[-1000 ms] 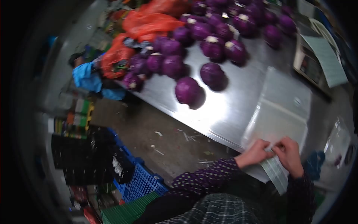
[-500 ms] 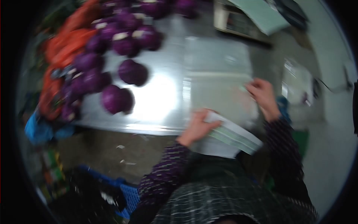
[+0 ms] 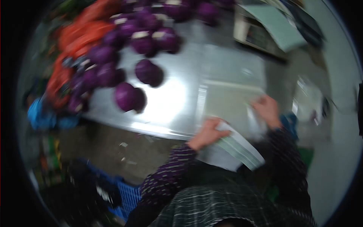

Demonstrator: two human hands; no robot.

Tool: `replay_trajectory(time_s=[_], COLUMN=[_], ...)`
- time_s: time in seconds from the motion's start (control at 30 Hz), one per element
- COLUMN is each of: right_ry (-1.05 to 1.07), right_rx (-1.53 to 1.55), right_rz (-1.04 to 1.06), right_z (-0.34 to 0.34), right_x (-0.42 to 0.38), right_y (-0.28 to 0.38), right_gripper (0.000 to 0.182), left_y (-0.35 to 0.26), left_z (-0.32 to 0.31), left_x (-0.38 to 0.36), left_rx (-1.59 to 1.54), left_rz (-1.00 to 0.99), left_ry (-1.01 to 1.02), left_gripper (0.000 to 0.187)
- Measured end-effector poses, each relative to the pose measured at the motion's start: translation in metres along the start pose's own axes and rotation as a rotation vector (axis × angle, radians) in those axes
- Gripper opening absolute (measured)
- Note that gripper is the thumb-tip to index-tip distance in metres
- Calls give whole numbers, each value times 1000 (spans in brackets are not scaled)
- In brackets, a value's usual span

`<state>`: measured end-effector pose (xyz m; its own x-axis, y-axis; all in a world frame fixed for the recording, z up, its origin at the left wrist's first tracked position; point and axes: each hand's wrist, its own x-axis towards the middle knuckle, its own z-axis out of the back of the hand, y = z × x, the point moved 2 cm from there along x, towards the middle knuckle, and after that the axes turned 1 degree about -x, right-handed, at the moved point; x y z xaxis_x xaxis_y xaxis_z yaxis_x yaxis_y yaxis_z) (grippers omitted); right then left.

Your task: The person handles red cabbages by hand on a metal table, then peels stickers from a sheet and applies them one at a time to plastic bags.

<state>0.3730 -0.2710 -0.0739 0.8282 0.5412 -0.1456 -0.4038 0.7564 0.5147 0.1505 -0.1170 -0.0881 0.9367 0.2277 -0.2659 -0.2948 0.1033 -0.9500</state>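
The left hand (image 3: 209, 132) is gripping a white sheet of labels (image 3: 232, 150) at the near edge of the steel table (image 3: 170, 106). The right hand (image 3: 267, 109), just right of it, seems to be pinching a clear plastic bag (image 3: 254, 120), though blur obscures the fingers. Purple cabbages (image 3: 130, 97) are lying far left.

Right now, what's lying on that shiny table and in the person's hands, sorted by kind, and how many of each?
Purple cabbages: at least 12; the far ones blur together
Orange net bags: about 2, blurred
Clear plastic bag piles: 1
Printed sheets, under the left hand: 1
Weighing scales: 1
Small pieces in the right hand: 1, too blurred to name
Total: roughly 18
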Motion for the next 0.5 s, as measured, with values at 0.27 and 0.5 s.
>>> replay_trajectory(time_s=[0.27, 0.5], right_ry=[78, 296], right_rx=[-26, 121], right_rz=[653, 111], right_z=[-24, -8], right_x=[-46, -11], right_y=[38, 19], right_gripper=[19, 12], left_y=[-30, 9], left_z=[4, -10], left_x=[-13, 2], left_rx=[-176, -164], left_rz=[4, -119], left_ry=[127, 25], left_gripper=[21, 21])
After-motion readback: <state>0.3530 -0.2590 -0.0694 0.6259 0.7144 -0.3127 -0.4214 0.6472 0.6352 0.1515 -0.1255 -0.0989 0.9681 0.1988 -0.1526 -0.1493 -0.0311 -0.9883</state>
